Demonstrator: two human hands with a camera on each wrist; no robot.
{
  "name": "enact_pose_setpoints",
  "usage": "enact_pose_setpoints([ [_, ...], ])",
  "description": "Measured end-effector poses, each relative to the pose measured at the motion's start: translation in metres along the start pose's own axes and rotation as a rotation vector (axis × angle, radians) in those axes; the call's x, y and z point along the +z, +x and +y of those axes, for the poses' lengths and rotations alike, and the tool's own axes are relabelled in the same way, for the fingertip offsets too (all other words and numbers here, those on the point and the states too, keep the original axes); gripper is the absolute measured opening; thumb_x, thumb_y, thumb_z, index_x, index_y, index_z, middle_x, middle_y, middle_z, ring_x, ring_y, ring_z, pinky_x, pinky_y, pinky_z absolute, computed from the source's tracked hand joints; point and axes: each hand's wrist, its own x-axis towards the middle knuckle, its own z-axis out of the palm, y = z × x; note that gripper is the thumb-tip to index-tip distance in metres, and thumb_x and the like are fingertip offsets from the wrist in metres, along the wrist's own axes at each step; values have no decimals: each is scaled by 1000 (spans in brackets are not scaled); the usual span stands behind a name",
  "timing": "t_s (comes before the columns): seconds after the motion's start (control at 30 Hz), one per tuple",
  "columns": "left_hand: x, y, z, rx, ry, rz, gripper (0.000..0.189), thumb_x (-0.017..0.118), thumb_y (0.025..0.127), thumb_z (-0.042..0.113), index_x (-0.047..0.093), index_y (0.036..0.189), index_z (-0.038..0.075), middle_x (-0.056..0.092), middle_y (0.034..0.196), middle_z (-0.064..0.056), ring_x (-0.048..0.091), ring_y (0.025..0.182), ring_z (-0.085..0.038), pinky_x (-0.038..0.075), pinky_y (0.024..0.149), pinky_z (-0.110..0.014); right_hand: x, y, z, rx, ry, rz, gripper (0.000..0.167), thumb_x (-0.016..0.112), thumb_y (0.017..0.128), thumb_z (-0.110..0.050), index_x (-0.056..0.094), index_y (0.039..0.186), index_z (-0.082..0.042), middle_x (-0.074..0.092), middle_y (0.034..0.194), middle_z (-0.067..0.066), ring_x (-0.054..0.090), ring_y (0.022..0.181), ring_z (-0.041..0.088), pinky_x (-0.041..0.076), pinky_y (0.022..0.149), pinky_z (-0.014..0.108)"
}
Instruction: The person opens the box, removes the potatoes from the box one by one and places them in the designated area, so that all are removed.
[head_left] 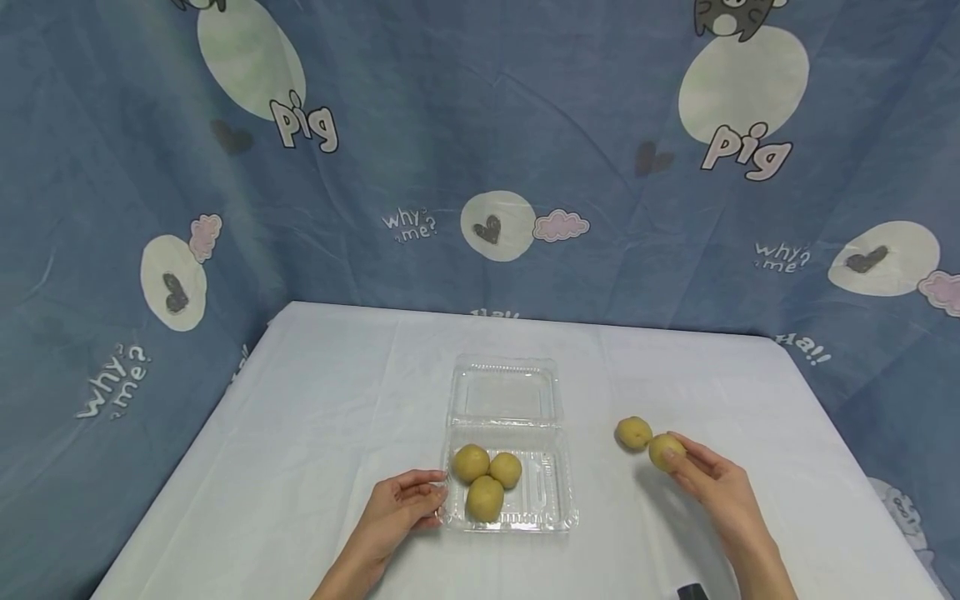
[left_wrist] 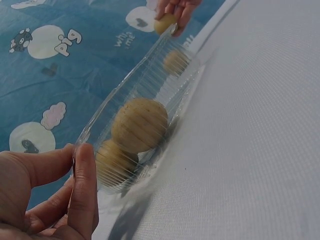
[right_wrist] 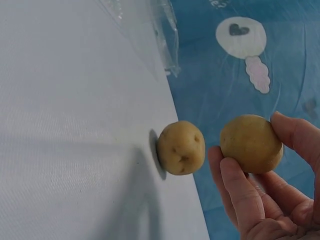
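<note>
1. Clear box (head_left: pixel 551 487) w/ open lid (head_left: pixel 506 393) sits on white table (head_left: pixel 315 408); prob. light, so bumps are best avoided.
2. L hand (head_left: pixel 402 504) pinches its L side; mild, steady hold should stop sliding.
3. R hand (head_left: pixel 716 483) grips held potato (right_wrist: pixel 250 142) above table; gentle but firm pinch suits.
4. 3 potatoes (head_left: pixel 485 498) rest toward box's L side; any lowering there should be slow, R of them.
5. Loose potato (right_wrist: pixel 181 148) sits nr held one; best not nudged.

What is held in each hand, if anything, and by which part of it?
Right hand: a potato, gripped by its opposite sides. Left hand: the clear box, pinched by its left rim.
</note>
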Motion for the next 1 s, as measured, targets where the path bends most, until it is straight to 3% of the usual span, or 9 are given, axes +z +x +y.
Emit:
enact_pose_setpoints([
  [0.27,-1,1,0,-1,4,-19,42,74,87,8,59,120,-11,61,88,-5,60,78,-13,59,67,-26,-2,8,4,24,-8,21,87,67,84,-58,42,145,-2,44,146,20,59,117,15,51,90,21],
  [0.57,-2,0,0,11,0,-20,41,74,86,7,59,119,-12,61,87,-5,60,75,-12,59,66,-26,-3,11,8,28,33,25,85,68,86,-54,42,144,1,44,145,22,60,100,-2,51,90,21],
  [0.83,-2,0,0,-2,-5,-21,42,74,86,7,59,119,-12,61,87,-5,60,76,-12,59,66,-26,-4,16,13,45,46,28,85,68,87,-53,40,145,3,41,146,23,61,103,1,51,90,21],
  [1.0,-1,1,1,-7,0,-18,41,74,86,7,59,119,-12,61,87,-5,60,76,-12,59,66,-25,-4,18,15,45,67,14,84,68,88,-51,40,145,3,40,147,23,60,98,-3,51,90,20],
])
